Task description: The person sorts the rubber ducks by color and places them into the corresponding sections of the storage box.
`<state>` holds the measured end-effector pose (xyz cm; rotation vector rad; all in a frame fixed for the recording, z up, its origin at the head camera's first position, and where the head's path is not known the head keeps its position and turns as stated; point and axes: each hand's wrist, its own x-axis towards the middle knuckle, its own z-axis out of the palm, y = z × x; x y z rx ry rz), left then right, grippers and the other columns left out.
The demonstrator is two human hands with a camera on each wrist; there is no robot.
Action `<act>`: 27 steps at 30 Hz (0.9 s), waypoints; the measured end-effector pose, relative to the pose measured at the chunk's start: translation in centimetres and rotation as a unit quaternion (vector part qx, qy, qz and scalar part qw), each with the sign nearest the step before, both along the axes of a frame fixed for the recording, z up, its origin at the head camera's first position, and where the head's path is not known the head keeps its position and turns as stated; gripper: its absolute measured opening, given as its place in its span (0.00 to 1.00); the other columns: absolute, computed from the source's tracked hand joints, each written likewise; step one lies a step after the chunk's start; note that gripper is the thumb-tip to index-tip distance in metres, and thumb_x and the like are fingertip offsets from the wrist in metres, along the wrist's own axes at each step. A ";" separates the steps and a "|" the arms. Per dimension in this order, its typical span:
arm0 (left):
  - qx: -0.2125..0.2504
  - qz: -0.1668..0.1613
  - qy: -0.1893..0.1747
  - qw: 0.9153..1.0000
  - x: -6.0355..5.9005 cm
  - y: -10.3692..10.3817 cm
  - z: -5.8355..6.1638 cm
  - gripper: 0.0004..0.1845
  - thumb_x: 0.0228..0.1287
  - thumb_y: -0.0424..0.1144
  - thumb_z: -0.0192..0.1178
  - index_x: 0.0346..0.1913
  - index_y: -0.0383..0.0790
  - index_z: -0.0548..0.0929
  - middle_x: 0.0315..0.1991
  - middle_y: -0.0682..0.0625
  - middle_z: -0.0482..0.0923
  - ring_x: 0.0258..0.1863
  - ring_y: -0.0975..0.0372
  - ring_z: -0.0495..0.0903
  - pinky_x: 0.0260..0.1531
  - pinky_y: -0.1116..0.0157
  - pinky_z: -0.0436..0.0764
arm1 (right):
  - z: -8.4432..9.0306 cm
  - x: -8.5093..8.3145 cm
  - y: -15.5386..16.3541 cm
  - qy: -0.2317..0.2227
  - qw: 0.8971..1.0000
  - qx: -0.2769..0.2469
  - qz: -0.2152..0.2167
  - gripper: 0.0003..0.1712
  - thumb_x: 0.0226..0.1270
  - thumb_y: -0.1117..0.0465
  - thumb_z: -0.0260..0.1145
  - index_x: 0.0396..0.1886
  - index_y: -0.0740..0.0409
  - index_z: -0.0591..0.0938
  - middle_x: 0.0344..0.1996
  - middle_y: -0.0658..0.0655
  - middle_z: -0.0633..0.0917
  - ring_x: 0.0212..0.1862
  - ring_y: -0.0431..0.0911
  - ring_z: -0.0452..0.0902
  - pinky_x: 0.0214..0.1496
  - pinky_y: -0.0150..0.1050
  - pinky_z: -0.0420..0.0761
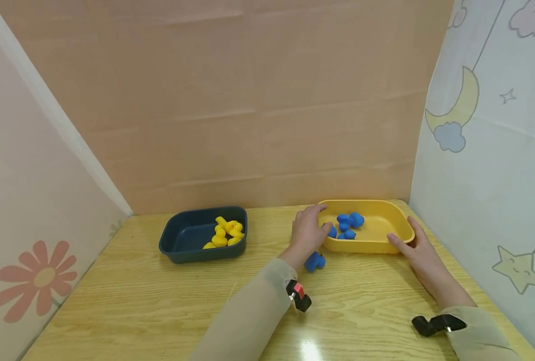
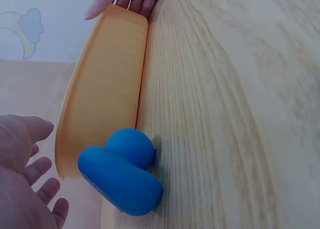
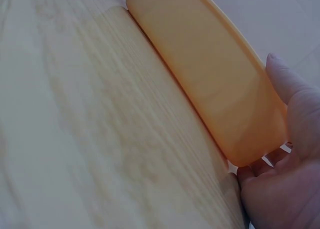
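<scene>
Here the left hand (image 1: 308,233) lay with loose, spread fingers at the yellow tray's (image 1: 400,220) left end, its grip wide and holding nothing. Just near of it, against the tray's near wall, a blue duck (image 1: 315,261) sat on the surface (image 1: 159,301), closer to this hand than to the other. The right hand (image 1: 418,248) cupped the tray's right end, thumb along the rim. More blue ducks (image 1: 348,225) lay inside. Far left stood a dark tray (image 1: 181,235) of yellow ducks (image 1: 226,233).
</scene>
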<state>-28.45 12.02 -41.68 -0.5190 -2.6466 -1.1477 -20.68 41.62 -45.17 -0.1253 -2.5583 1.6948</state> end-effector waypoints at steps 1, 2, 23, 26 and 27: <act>0.005 -0.001 -0.001 1.000 0.1 -0.1 0.0 0.27 0.77 0.45 0.72 0.75 0.52 0.83 0.72 0.56 0.81 0.70 0.53 0.75 0.71 0.53 0.75 | 0.0 0.0 0.0 -0.001 1.000 0.001 0.000 0.61 0.88 0.39 0.60 0.89 0.42 0.22 0.88 0.71 0.33 0.86 0.72 0.40 0.85 0.68 0.41; 0.011 -0.002 -0.003 1.000 0.2 -0.2 0.0 0.27 0.77 0.45 0.72 0.75 0.52 0.83 0.72 0.56 0.81 0.70 0.53 0.75 0.71 0.53 0.75 | 0.0 0.0 0.0 -0.003 1.000 0.003 -0.002 0.61 0.88 0.39 0.60 0.89 0.42 0.22 0.88 0.71 0.34 0.86 0.72 0.40 0.86 0.67 0.42; 0.110 -0.051 -0.047 0.991 3.0 -5.7 -1.8 0.27 0.81 0.45 0.69 0.77 0.48 0.80 0.72 0.54 0.80 0.69 0.54 0.76 0.70 0.50 0.78 | 0.2 0.1 0.3 -0.002 1.000 -0.001 0.004 0.62 0.87 0.39 0.61 0.89 0.43 0.21 0.89 0.69 0.32 0.86 0.72 0.36 0.84 0.71 0.39; 0.109 -0.062 -0.057 0.990 3.5 -6.0 -2.0 0.27 0.79 0.45 0.71 0.77 0.48 0.81 0.71 0.53 0.81 0.69 0.53 0.77 0.68 0.49 0.79 | 0.2 0.2 0.4 0.000 1.000 0.000 0.002 0.63 0.87 0.39 0.61 0.89 0.44 0.21 0.89 0.69 0.31 0.87 0.73 0.34 0.84 0.71 0.37; 0.110 -0.068 -0.062 0.990 3.6 -6.0 -2.0 0.28 0.79 0.44 0.71 0.77 0.48 0.80 0.71 0.53 0.81 0.69 0.53 0.77 0.68 0.49 0.79 | 0.3 0.2 0.5 0.001 1.000 -0.001 0.001 0.63 0.87 0.39 0.61 0.89 0.44 0.21 0.89 0.69 0.31 0.87 0.73 0.34 0.84 0.71 0.37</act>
